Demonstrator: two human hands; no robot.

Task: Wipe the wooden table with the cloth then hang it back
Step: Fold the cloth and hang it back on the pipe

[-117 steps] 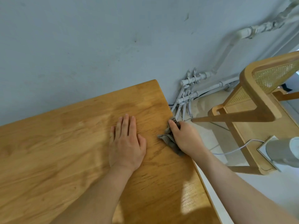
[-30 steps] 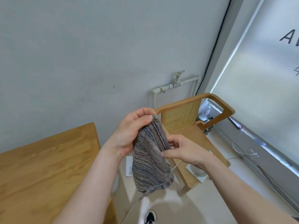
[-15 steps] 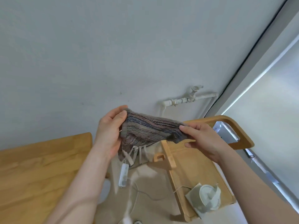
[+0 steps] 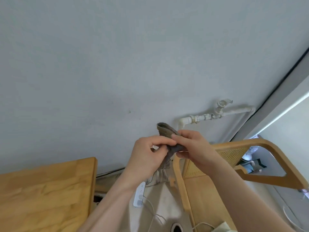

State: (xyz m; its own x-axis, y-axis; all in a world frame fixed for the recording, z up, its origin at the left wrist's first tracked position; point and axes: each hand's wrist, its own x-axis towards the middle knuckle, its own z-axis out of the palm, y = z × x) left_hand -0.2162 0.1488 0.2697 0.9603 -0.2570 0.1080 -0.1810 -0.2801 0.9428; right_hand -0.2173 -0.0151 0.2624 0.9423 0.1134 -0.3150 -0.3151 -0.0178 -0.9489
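The cloth (image 4: 165, 130) is held by both hands in the air, clear of the desk. The left grip (image 4: 147, 156) is closed around the bunched middle of the cloth, with the fingers curled inward over it. The right grip (image 4: 195, 148) is narrow: the cloth is pinched between the thumb on top and the fingers beneath, right against the left fingertips. A folded end of the grey-brown cloth stands up above the right thumb, and a darker part drops down between the two hands. How far it hangs cannot be told, as the left wrist covers it.

The cloth is seen against the pale grey wall (image 4: 117, 64), just below and to the left of a white pipe (image 4: 200, 117) fixed to it. The wooden desk (image 4: 46, 190) lies to the lower left, well apart from the cloth. A wooden chair (image 4: 267, 151) with a cane back panel stands to the right, partly behind the right forearm. On the floor between desk and chair a white power strip (image 4: 138, 196) with a cable is seen.
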